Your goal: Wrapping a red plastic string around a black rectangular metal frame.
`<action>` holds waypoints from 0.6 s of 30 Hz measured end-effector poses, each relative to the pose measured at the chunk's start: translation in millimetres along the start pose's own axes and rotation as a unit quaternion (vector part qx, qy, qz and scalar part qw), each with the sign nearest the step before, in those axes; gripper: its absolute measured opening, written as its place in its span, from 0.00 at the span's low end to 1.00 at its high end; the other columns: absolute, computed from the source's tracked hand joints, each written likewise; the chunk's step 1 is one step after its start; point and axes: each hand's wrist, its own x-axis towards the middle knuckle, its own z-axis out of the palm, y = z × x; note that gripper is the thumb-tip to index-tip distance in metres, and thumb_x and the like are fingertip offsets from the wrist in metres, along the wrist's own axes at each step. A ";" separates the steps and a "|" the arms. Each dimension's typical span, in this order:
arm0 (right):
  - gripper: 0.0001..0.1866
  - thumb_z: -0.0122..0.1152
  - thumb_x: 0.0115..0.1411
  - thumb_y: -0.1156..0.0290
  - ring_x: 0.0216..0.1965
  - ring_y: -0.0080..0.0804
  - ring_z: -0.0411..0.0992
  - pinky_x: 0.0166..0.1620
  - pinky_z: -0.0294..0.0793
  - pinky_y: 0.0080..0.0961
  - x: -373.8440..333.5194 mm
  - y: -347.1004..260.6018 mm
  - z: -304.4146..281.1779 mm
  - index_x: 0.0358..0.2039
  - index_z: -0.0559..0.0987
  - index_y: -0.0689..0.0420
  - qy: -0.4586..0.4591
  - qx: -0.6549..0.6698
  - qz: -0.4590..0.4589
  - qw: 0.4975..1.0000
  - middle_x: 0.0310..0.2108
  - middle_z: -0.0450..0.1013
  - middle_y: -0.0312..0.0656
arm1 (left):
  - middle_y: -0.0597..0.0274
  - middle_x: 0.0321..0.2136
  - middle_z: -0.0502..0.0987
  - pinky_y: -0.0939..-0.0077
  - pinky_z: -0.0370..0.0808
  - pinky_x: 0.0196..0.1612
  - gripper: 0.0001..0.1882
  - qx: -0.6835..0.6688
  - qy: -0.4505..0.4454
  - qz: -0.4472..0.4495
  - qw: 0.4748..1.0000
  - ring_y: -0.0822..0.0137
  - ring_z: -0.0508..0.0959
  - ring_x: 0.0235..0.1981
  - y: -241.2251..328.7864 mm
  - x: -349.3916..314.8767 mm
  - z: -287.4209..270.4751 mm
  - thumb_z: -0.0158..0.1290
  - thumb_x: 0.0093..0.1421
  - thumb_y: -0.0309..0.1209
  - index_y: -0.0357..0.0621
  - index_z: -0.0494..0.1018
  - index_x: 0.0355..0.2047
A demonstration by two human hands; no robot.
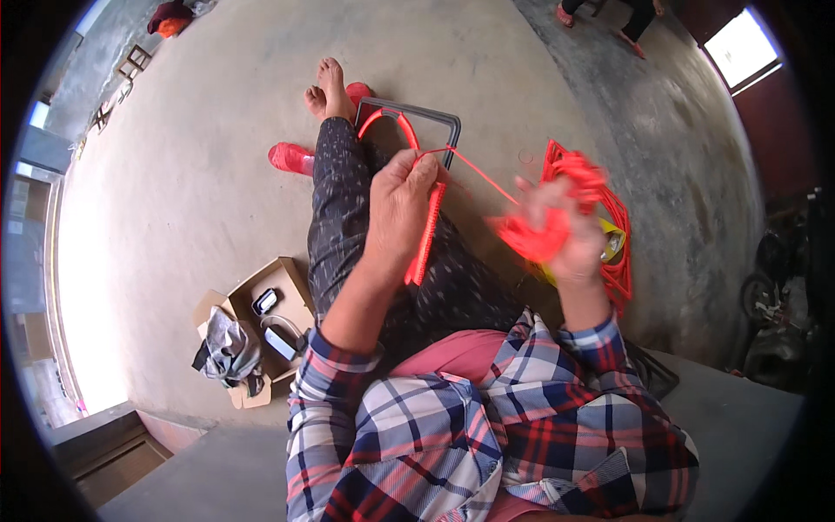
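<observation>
A dark grey frame (417, 110) with rounded corners rests over my legs. One of its sides (428, 239) is wound closely with red cord, and a curved red strip (402, 123) shows inside the far end. My left hand (402, 204) is closed on the frame at the top of the wound part, thumb and finger pressed together. From there a red cord (483, 174) runs taut to my right hand (567, 239). That hand, smeared by motion, is closed round a loose bundle of red cord (532, 237), raised to the right of the frame.
Red cord-wrapped frames (619, 274) lie on the floor at right, with something yellow (614, 239) among them. An open cardboard box (291, 283) at left holds small devices and a grey cloth (230, 348). Red slippers (291, 158) lie by my bare foot. Another person's legs (639, 24) show far right.
</observation>
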 end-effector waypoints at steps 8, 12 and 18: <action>0.11 0.51 0.66 0.62 0.15 0.24 0.60 0.26 0.65 0.29 -93.6 -13.0 -51.1 0.33 0.69 0.56 0.082 0.086 0.119 0.986 0.14 0.60 0.34 | 0.61 0.23 0.74 0.79 0.67 0.19 0.15 0.007 -0.028 -0.154 0.988 0.63 0.78 0.20 -37.6 37.8 -19.4 0.44 0.64 0.41 0.41 0.69 0.34; 0.07 0.51 0.65 0.65 0.14 0.20 0.57 0.19 0.57 0.20 -126.6 24.1 -79.1 0.35 0.70 0.55 0.150 -0.040 0.259 0.953 0.14 0.57 0.31 | 0.58 0.22 0.73 0.67 0.78 0.27 0.04 -0.071 -0.051 -0.156 0.984 0.62 0.78 0.19 -54.3 50.3 -30.8 0.45 0.56 0.25 0.42 0.67 0.33; 0.13 0.52 0.65 0.59 0.15 0.20 0.57 0.20 0.56 0.18 -94.6 31.8 -90.5 0.37 0.71 0.57 0.270 -0.115 0.259 0.920 0.16 0.60 0.31 | 0.60 0.26 0.73 0.71 0.77 0.33 0.04 -0.005 0.027 -0.100 0.995 0.66 0.77 0.27 -59.5 28.2 -26.7 0.50 0.54 0.23 0.39 0.69 0.32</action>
